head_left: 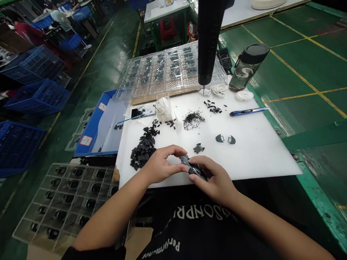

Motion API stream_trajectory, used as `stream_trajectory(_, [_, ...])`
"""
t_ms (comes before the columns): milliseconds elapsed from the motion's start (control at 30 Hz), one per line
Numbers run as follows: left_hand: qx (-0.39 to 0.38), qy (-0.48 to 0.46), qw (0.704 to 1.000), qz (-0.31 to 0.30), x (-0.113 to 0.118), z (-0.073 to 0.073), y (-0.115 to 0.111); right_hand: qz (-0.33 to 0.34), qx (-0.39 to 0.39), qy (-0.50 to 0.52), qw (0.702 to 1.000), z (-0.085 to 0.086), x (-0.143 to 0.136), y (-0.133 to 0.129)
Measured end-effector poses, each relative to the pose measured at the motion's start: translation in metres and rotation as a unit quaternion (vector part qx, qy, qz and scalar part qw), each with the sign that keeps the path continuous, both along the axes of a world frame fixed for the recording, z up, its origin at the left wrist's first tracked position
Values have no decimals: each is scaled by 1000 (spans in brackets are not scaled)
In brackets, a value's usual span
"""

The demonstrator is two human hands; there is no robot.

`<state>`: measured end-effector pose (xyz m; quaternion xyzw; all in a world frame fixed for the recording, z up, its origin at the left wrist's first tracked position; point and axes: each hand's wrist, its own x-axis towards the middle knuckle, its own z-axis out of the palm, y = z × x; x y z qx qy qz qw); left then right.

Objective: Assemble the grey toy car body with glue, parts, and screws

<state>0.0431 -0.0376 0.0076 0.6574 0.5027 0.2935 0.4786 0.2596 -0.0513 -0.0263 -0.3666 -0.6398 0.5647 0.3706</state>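
Between both hands, at the near edge of the white board (pixel 246 157), is a dark grey plastic part (pixel 195 170) with a shiny face. My left hand (pixel 165 164) pinches its left end between thumb and fingers. Wrapped around the right end is my right hand (pixel 214 178), and its fingers cover much of the part. Just beyond them lies a small grey bracket-like piece (pixel 198 148). Two curved grey pieces (pixel 225 139) rest farther right. Left of my left hand spreads a heap of black plastic pieces (pixel 143 148).
A black electric screwdriver (pixel 207 43) hangs over a pile of tiny screws (pixel 193 119). A blue utility knife (pixel 248 111), white case (pixel 244 95) and bottle (pixel 245 68) stand right. Clear trays (pixel 162 68) are behind; a blue bin (pixel 94 126) and compartment tray (pixel 65 202) are left.
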Motion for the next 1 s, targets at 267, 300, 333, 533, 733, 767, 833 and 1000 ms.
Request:
stream_trajectory(267, [-116,-34,992,19,10,13,15,37,-479,302,824,8,-10,-8])
stream_trajectory(300, [-133,-25,991,15,11,15,17,37,-502,310,807,9,-11,-9])
stream_trajectory(333, [-143,-16,990,8,12,17,20,33,-521,314,793,11,-12,-10])
stream_trajectory(533, [-181,16,982,-43,20,25,24,-4,-589,342,732,17,-17,-9])
stream_trajectory(733, [-69,35,997,-7,28,28,33,-85,-582,383,712,16,-19,-6])
stream_trajectory(767, [-22,28,999,21,29,32,39,-95,-580,388,710,15,-19,-6])
stream_trajectory(833, [84,5,992,95,32,44,59,-110,-578,399,703,13,-17,-5])
stream_trajectory(1000, [319,-86,920,213,53,99,143,-129,-576,428,685,14,-14,-8])
